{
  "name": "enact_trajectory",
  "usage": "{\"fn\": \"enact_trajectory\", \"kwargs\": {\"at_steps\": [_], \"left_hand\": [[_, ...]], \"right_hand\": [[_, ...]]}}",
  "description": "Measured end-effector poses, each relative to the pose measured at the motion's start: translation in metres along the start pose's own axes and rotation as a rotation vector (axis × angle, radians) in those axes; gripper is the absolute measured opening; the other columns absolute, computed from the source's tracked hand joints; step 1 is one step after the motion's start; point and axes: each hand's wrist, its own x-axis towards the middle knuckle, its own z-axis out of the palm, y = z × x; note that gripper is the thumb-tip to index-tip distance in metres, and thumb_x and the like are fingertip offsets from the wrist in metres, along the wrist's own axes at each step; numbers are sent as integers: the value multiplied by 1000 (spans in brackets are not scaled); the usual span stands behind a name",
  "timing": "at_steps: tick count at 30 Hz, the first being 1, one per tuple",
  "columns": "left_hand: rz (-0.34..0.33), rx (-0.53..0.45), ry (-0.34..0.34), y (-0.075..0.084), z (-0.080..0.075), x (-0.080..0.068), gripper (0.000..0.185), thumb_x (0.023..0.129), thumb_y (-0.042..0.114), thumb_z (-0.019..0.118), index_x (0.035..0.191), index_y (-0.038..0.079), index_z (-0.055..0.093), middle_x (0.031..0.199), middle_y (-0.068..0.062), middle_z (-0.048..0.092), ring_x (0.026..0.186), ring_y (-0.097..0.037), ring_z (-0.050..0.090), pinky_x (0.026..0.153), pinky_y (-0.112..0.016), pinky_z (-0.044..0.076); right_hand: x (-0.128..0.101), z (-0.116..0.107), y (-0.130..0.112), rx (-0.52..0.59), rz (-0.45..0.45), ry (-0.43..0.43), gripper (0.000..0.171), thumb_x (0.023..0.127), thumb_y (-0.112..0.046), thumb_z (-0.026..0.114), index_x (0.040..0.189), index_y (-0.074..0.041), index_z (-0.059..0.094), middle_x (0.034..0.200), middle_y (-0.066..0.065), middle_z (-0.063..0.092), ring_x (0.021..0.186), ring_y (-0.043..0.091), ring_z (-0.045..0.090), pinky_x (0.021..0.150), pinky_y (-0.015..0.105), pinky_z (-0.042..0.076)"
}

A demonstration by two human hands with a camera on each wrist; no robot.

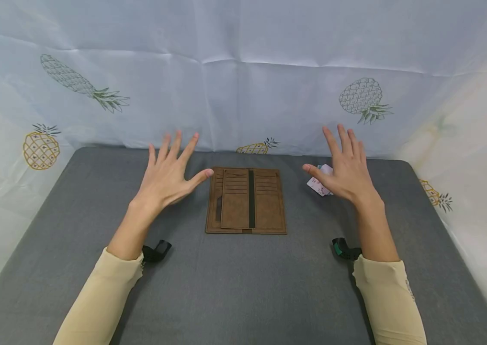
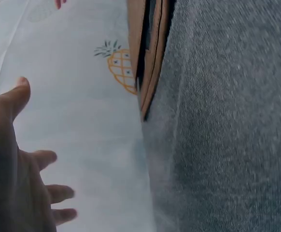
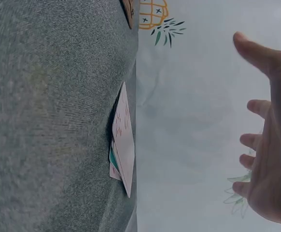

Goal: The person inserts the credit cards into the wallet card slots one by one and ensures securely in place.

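Note:
A brown wallet (image 1: 246, 200) lies spread flat in the middle of the grey table (image 1: 234, 282), its card slots facing up; its edge (image 2: 150, 58) shows in the left wrist view. My left hand (image 1: 170, 172) hovers just left of it with fingers spread, holding nothing. My right hand (image 1: 344, 167) hovers to the right, fingers straight and spread, above a small stack of cards (image 1: 320, 184). In the right wrist view the cards (image 3: 122, 140) lie on the table apart from the hand (image 3: 268, 145). The left hand (image 2: 15, 174) is bare in its wrist view.
A white cloth printed with pineapples (image 1: 364, 98) walls the table at the back and both sides. Black wrist straps (image 1: 156, 250) sit by both cream sleeves. Bare grey table stretches in front of the wallet.

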Motion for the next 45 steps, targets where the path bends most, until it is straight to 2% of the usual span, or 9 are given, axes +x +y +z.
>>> {"fn": "enact_trajectory", "kwargs": {"at_steps": [4, 9, 11, 16, 22, 27, 31, 40, 45], "left_hand": [[-7, -125, -80, 2, -1, 1, 94, 106, 75, 44, 177, 25, 8, 181, -24, 14, 168, -51, 14, 131, -77, 10], [3, -311, -210, 6, 5, 3, 84, 112, 49, 54, 176, 11, 15, 176, -26, 32, 163, -48, 31, 129, -70, 29], [6, -356, -259, 8, 9, 3, 80, 112, 40, 56, 175, 7, 18, 168, -29, 44, 159, -49, 38, 127, -68, 35], [-2, -441, -330, 17, 23, 3, 74, 112, 26, 58, 173, 4, 22, 161, -32, 51, 156, -52, 40, 122, -70, 39], [-18, -576, -312, 24, 34, 1, 70, 109, 9, 54, 171, 1, 23, 173, -29, 35, 163, -49, 28, 128, -69, 31], [-60, -732, -291, 26, 36, 1, 69, 108, -1, 47, 171, -2, 18, 175, -32, 26, 164, -52, 25, 131, -67, 28], [-85, -836, -279, 27, 36, 2, 71, 106, -5, 46, 171, -1, 16, 176, -31, 23, 165, -48, 23, 133, -63, 27], [-150, -891, -251, 27, 36, 3, 72, 105, -6, 46, 172, 5, 20, 175, -25, 28, 159, -49, 36, 124, -65, 41], [-165, -896, -238, 26, 36, 2, 73, 104, -6, 46, 172, 6, 22, 174, -23, 32, 156, -46, 41, 120, -63, 45]], "right_hand": [[1, -1, 3, 35, 0, 13, 102, 98, -71, 62, 176, -24, 18, 182, 21, 12, 167, 52, 9, 128, 80, 9], [1, -1, 9, 109, 32, -20, 96, 99, -56, 70, 174, -16, 25, 173, 28, 29, 159, 55, 22, 124, 79, 18], [1, -1, 13, 132, 60, -53, 96, 99, -50, 72, 173, -11, 27, 168, 30, 34, 156, 54, 27, 122, 77, 23], [0, 0, 28, 129, 150, -204, 95, 98, -44, 74, 167, 5, 30, 160, 38, 36, 147, 55, 33, 117, 75, 34], [-3, 6, 44, 59, 189, -352, 96, 96, -47, 78, 155, 20, 40, 152, 43, 44, 143, 56, 37, 118, 73, 37], [-6, 7, 45, 44, 217, -400, 99, 94, -48, 79, 154, 20, 41, 149, 40, 46, 142, 54, 37, 118, 71, 38], [-5, 8, 46, 47, 236, -415, 100, 93, -49, 80, 155, 19, 41, 149, 39, 45, 140, 52, 39, 117, 70, 39], [-2, 7, 52, 98, 270, -404, 91, 94, -43, 83, 149, 19, 46, 142, 36, 54, 123, 47, 55, 107, 65, 48], [-2, 7, 55, 121, 288, -381, 91, 92, -43, 85, 146, 19, 46, 137, 35, 54, 117, 45, 55, 98, 60, 50]]}}
